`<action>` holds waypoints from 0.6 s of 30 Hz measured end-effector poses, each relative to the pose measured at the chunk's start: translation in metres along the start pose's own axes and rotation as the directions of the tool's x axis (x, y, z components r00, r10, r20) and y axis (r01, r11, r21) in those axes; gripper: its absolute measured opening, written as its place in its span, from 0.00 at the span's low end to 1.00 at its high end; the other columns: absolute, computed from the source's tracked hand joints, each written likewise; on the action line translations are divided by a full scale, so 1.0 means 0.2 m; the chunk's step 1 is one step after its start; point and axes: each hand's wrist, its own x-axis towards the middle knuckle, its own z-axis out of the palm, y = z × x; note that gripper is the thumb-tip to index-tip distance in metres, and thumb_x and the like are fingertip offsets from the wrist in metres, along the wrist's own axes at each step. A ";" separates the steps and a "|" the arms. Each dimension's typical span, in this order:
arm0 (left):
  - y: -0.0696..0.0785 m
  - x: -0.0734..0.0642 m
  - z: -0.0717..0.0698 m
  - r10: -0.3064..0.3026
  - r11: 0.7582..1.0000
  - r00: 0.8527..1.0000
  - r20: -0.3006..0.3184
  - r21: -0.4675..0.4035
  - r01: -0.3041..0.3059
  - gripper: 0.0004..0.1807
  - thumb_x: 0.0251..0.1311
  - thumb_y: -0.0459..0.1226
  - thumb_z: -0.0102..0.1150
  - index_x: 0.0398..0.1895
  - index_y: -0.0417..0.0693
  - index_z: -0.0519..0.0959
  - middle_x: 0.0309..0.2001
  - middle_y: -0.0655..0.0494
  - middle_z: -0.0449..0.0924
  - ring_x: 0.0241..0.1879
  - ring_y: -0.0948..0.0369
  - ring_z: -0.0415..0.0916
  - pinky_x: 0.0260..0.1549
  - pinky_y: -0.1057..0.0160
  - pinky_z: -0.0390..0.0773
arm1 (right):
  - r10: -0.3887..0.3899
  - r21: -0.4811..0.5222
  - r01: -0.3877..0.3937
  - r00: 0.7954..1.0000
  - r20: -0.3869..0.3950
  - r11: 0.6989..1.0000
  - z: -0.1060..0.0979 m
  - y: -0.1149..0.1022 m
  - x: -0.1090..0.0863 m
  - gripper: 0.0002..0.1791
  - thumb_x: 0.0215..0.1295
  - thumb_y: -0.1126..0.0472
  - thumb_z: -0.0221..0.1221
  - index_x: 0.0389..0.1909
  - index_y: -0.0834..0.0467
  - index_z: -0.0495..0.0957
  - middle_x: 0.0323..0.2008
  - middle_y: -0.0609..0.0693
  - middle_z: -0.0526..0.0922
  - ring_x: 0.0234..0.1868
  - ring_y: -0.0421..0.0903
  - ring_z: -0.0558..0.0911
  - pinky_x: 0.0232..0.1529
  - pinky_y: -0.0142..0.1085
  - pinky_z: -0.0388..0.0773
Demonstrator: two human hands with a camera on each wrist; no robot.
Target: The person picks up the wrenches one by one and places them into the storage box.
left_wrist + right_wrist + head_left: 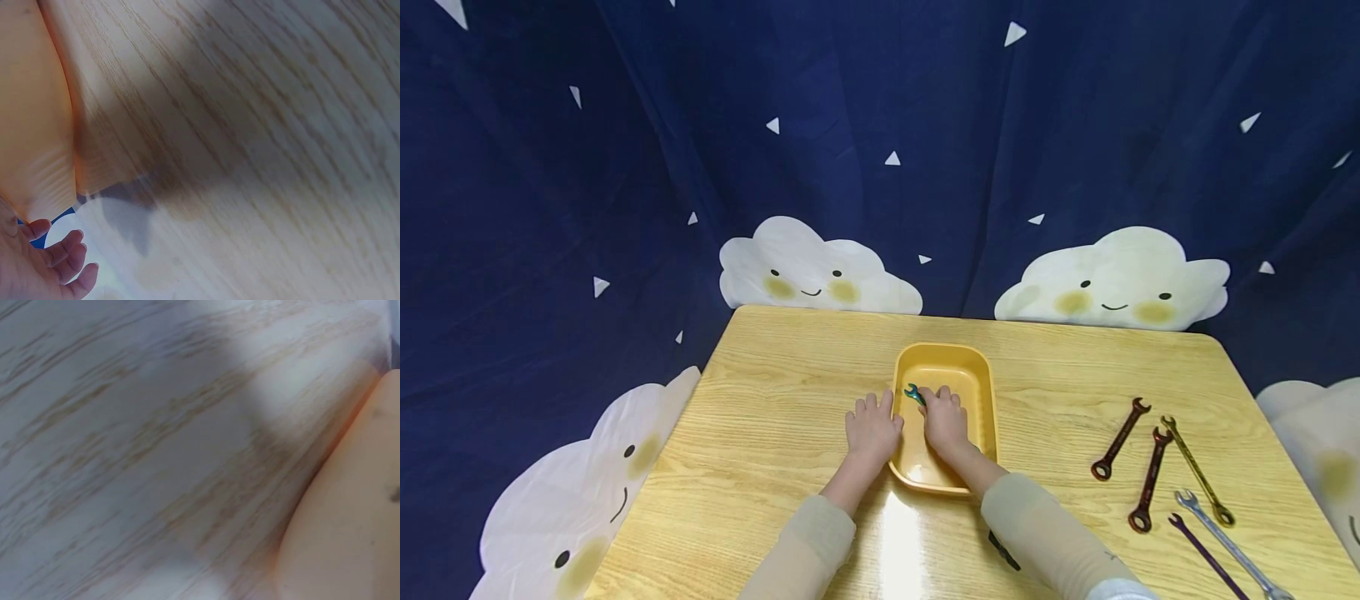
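Observation:
A yellow plastic tray (983, 367) stands on the wooden table in front of me. Inside it, my right hand (946, 423) grips a teal wrench (913, 392), whose open-ended jaw sticks out past the fingers; the rest of it is covered by the hand. My left hand (874, 427) rests at the tray's left rim, thumb over the edge and other fingers outside. In the left wrist view, the fingers (65, 256) are loosely bent beside the tray wall (37, 119). Only the tray wall (350, 506) and tabletop show in the right wrist view; the right hand is out of sight there.
On the table's right lie several wrenches: two dark red ones, including a dark red wrench (1122, 440), a gold wrench (1198, 472), a silver wrench (1232, 542) and a purple wrench (1206, 554). A dark object (1003, 552) is partly hidden by the right sleeve. A blue curtain (880, 100) hangs behind.

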 end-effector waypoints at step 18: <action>0.00 0.00 0.01 -0.007 1.000 1.000 -0.005 -0.020 0.007 0.21 0.61 0.48 0.47 0.55 0.53 0.65 0.43 0.47 0.70 0.41 0.50 0.67 0.34 0.53 0.67 | 0.055 0.070 -0.061 0.995 0.082 0.996 -0.13 0.00 0.03 0.24 0.57 0.55 0.59 0.56 0.56 0.70 0.43 0.61 0.75 0.43 0.59 0.74 0.35 0.50 0.72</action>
